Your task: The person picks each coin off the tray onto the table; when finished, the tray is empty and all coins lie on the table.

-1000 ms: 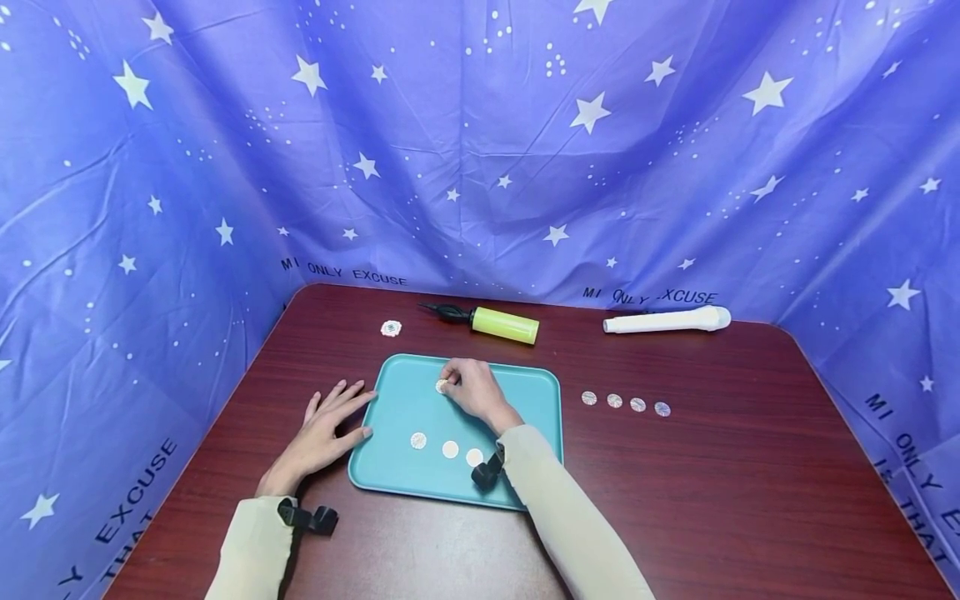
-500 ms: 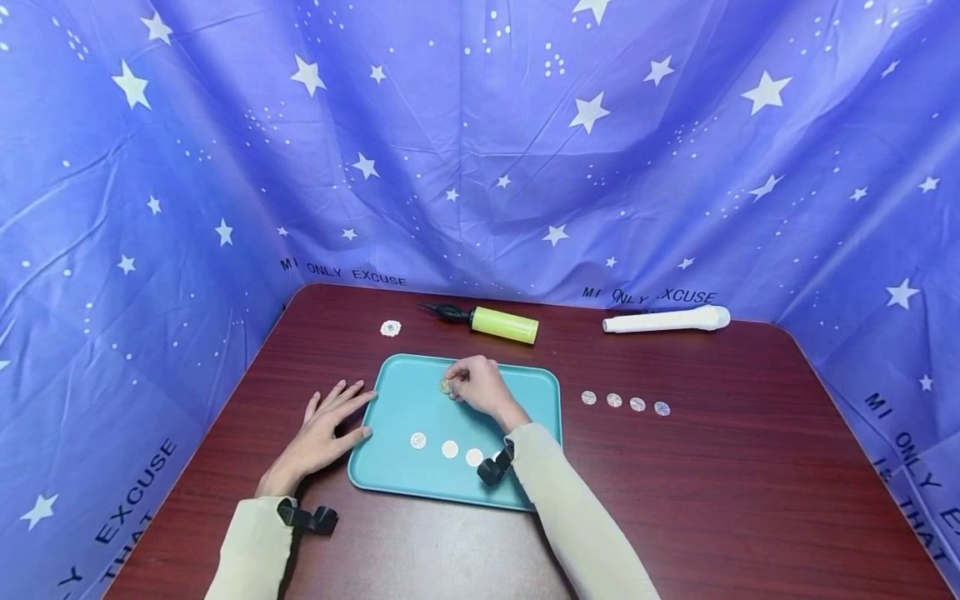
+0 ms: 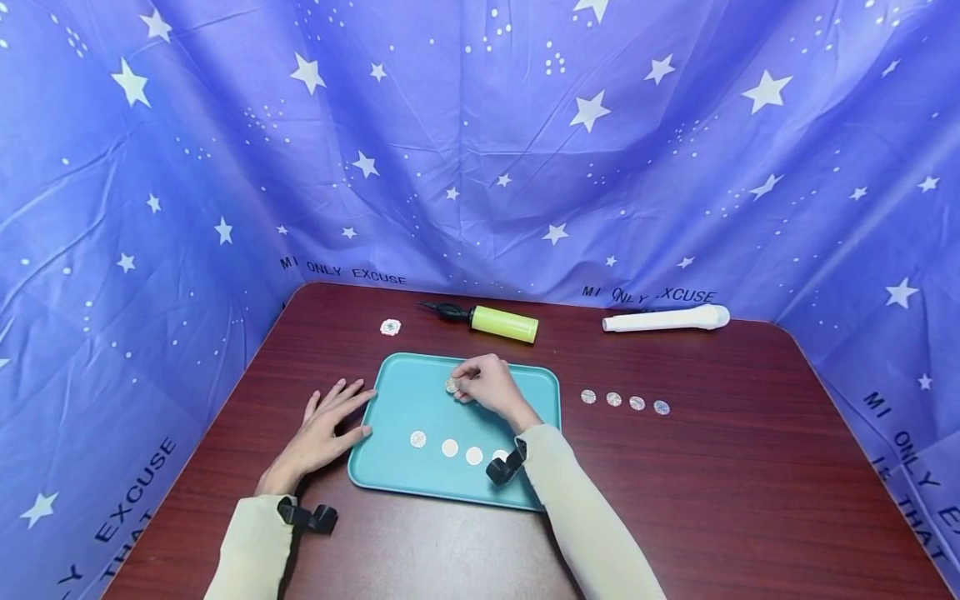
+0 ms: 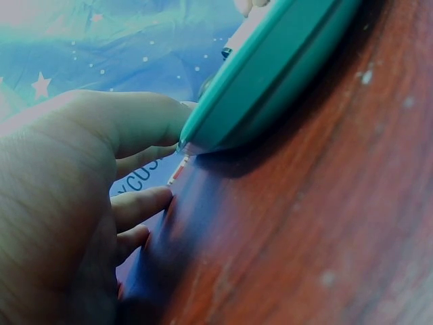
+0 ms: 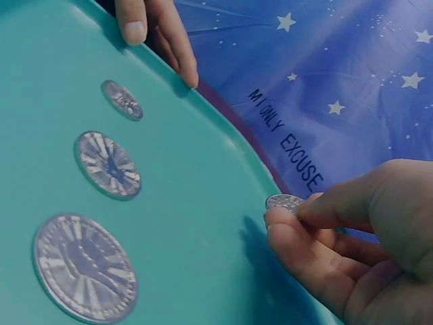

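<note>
My right hand [image 3: 491, 385] pinches a silvery coin [image 5: 284, 202] between thumb and fingertips, over the far part of the turquoise tray [image 3: 397, 400]. A shadow of the hand falls on the tray in the right wrist view. Nearer me, a row of similar coins lies flat on the tray, among them a left-end coin [image 3: 417, 438] and a coin [image 3: 474, 456] further right. The row's right-end coin [image 3: 500, 456] is partly covered by the black wrist camera. With fingers spread, my left hand [image 3: 321, 432] rests at the tray's left edge, fingertips touching its rim [image 4: 196, 128].
Right of the tray, several more coins [image 3: 614, 400] form a row on the red-brown table [image 3: 750, 467]. Behind the tray lie a white scalloped chip [image 3: 390, 327], a yellow-green hand pump [image 3: 504, 325] with a black nozzle, and a white microphone-shaped object [image 3: 666, 318]. Starry blue curtains surround the table.
My right hand, pinching the coin, has shifted slightly to the right over the tray. The right-end coin of the near row has come partly into view. My left hand has stayed put.
</note>
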{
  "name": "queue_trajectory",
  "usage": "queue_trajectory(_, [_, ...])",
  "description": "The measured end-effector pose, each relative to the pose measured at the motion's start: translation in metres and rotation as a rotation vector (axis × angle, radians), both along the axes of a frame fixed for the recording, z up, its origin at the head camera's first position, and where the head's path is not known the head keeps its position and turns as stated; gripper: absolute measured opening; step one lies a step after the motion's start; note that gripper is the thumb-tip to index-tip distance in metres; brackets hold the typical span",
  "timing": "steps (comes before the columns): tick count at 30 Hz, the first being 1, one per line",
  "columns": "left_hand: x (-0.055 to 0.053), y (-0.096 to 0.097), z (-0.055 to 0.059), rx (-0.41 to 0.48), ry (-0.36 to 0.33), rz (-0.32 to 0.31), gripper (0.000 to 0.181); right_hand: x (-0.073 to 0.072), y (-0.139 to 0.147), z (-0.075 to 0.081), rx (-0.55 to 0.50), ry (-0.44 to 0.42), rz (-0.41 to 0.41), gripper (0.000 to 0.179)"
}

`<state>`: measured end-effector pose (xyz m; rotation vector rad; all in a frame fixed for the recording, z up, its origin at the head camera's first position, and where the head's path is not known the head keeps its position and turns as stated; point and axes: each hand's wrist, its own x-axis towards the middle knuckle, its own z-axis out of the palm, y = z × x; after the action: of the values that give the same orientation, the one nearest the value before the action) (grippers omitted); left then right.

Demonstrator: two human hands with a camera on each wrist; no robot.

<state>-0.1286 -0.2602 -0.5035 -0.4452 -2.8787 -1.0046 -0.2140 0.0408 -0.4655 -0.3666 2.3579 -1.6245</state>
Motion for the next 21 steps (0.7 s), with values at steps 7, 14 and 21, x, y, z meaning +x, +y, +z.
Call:
queue_trajectory(7, [0.001,0.0,0.0,0.001,0.003,-0.002,0.059,0.002,0.01,0.001,-0.078,-0.087,-0.033,0.014])
queue_trajectory(14, [0.002,0.0,0.0,-0.001,0.01,0.0,0.059,0.003,0.023,0.001,-0.112,-0.121,-0.025,0.02])
queue_trajectory(21, [0.003,0.001,0.002,0.001,0.014,-0.001,0.059,0.006,0.039,0.004,-0.125,-0.121,-0.063,0.018])
